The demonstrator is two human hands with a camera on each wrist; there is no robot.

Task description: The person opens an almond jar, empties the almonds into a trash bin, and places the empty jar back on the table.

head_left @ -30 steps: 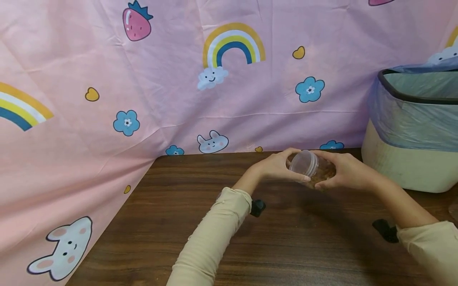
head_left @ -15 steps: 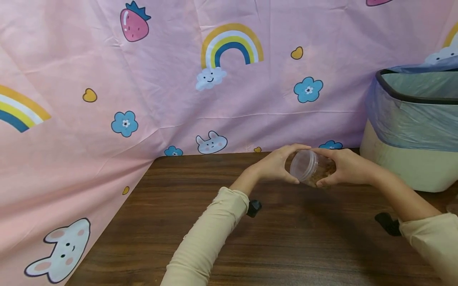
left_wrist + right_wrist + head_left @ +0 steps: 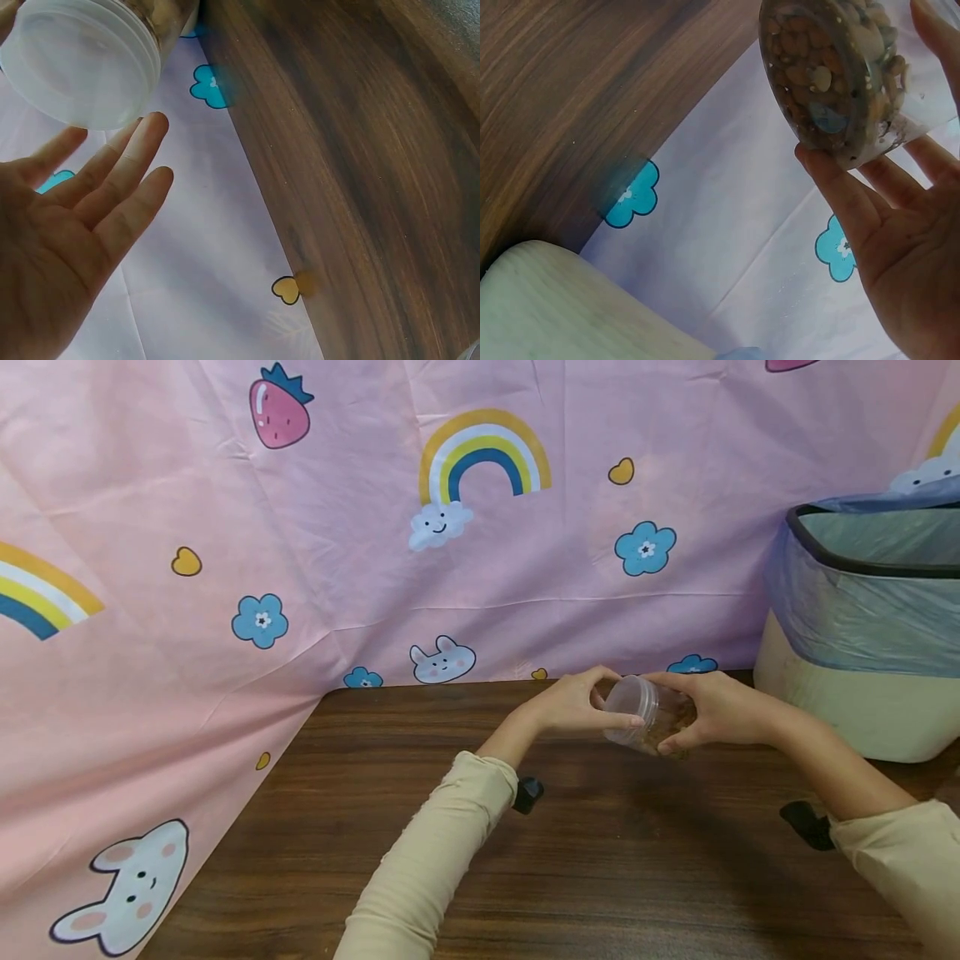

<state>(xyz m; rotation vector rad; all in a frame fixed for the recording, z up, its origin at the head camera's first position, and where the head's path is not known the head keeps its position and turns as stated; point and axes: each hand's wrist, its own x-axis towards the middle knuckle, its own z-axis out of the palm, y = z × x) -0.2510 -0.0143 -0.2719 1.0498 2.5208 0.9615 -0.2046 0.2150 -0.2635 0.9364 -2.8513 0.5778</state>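
Note:
A clear plastic jar [image 3: 670, 714] is held tilted above the dark wooden table, its translucent lid [image 3: 628, 702] facing left. Brown nuts, which look like almonds or peanuts, show through its base in the right wrist view, where the jar [image 3: 821, 75] leans toward the upper right. My right hand [image 3: 723, 710] grips the jar body between thumb and fingers. Around the lid is my left hand [image 3: 573, 703], thumb across its near side and fingers at the far side. In the left wrist view, fingertips of the left hand [image 3: 82, 217] meet the lid's edge.
At the right stands a cream bin [image 3: 832, 710] with a blue plastic liner [image 3: 862, 618] and a dark rim. A pink printed cloth [image 3: 525, 568] hangs behind the table [image 3: 360, 793]. Black objects show by the left sleeve [image 3: 528, 795] and right sleeve [image 3: 806, 825].
My left hand loosened, thumb lifting off the lid half a second ago, then took hold of the lid again. The right hand keeps gripping the jar, which has shifted very slightly left.

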